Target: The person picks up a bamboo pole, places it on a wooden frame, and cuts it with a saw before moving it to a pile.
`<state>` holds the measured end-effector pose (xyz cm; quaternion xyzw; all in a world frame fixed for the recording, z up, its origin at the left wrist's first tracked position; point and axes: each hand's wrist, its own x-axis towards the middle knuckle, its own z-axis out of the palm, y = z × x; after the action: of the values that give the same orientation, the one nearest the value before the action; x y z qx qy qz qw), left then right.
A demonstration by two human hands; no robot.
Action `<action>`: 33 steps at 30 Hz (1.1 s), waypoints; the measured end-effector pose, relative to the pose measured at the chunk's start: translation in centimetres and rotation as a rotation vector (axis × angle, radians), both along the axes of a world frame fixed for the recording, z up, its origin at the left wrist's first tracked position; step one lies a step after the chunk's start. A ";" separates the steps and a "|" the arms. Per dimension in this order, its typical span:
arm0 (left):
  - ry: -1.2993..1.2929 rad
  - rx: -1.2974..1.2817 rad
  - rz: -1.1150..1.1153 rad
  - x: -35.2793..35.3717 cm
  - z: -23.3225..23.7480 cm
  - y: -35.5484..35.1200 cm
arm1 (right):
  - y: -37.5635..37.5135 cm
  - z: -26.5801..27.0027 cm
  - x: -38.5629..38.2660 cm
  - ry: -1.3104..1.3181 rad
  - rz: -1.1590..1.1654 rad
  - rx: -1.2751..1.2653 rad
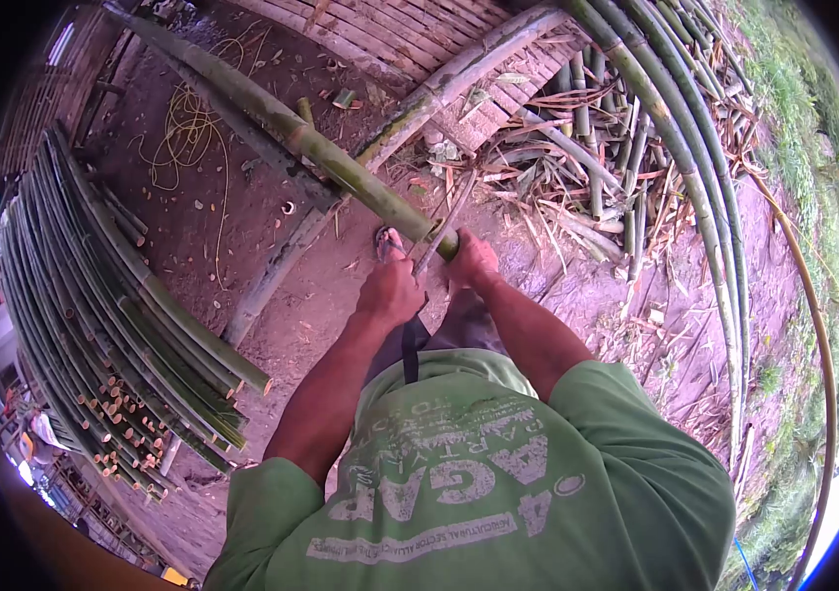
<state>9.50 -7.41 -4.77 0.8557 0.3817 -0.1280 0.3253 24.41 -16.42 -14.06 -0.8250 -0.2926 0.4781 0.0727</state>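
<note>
Head cam, forward and down

One head-worn view, looking steeply down past the green shirt, very near, to left hand and right hand mid-frame; ground stretches farther off. Wide fisheye, dark rounded edges.

The worked bamboo pole is woody and smooth, with a faint sheen; the blade across it looks like dull metal. Stacked poles gleam slightly, offcuts look dry and rough, the shirt is matt cloth, the ground rough earth.
</note>
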 end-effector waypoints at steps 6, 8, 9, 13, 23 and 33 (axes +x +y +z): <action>0.134 -0.094 0.045 -8.0 8.8 -2.6 | 0.1 -1.4 -1.1 0.024 0.013 -0.002; 0.184 -0.109 0.005 -8.4 9.4 -2.6 | 0.0 -1.5 -1.1 0.051 0.004 -0.013; 0.149 -0.076 0.001 -6.9 6.9 -1.9 | 0.0 -1.9 -1.1 0.058 0.049 -0.025; 0.091 -0.017 0.002 1.4 -1.5 2.2 | -0.1 -1.3 0.7 0.008 0.066 -0.005; -0.055 -0.164 0.035 -16.4 5.5 -0.8 | 1.6 2.0 13.4 -0.291 -0.041 0.093; 0.203 -0.322 0.194 -19.8 7.1 -5.8 | 23.4 3.3 6.5 -0.223 0.102 0.442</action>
<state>-10.26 -13.22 2.33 0.7345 0.4677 -0.2408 0.4287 30.90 7.02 -10.79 -0.8207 -0.4376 0.3116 0.1946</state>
